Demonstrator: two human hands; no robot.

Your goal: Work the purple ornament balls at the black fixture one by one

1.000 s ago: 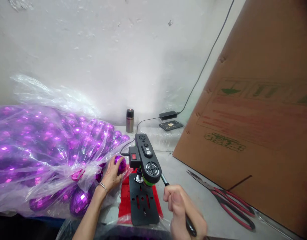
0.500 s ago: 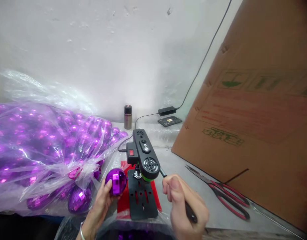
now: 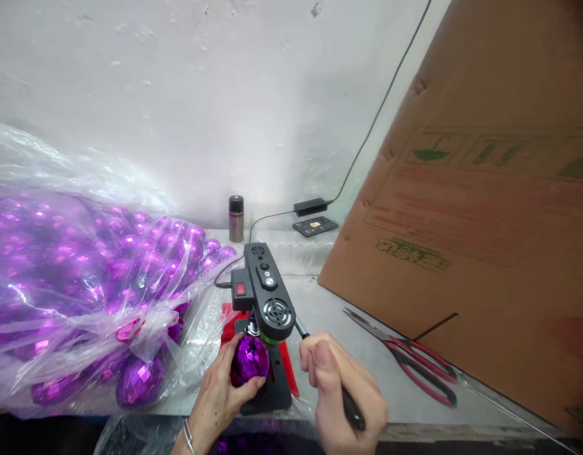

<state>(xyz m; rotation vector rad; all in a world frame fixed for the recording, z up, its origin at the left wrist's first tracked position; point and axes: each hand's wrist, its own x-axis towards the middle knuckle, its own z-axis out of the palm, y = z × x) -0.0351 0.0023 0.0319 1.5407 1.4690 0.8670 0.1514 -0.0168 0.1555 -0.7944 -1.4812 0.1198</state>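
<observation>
Purple ball (image 3: 252,359), pinched by the left hand (image 3: 219,387) between thumb and fingers, over the black plate (image 3: 279,397).
Room lies between the right hand (image 3: 341,393), wrapped round one lever (image 3: 352,409), and one pair of shears (image 3: 396,345); the table's front edge (image 3: 410,418) runs close. One ball held, round, its long axis unclear, just beside one machine head (image 3: 269,287).

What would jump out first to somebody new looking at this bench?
Probably the big clear bag of shiny purple balls, spread over the left side. In the middle, the left hand holds one ball at the black machine, while the right hand grips its lever. A large carton fills the right side, with red-and-black shears lying in front.
</observation>
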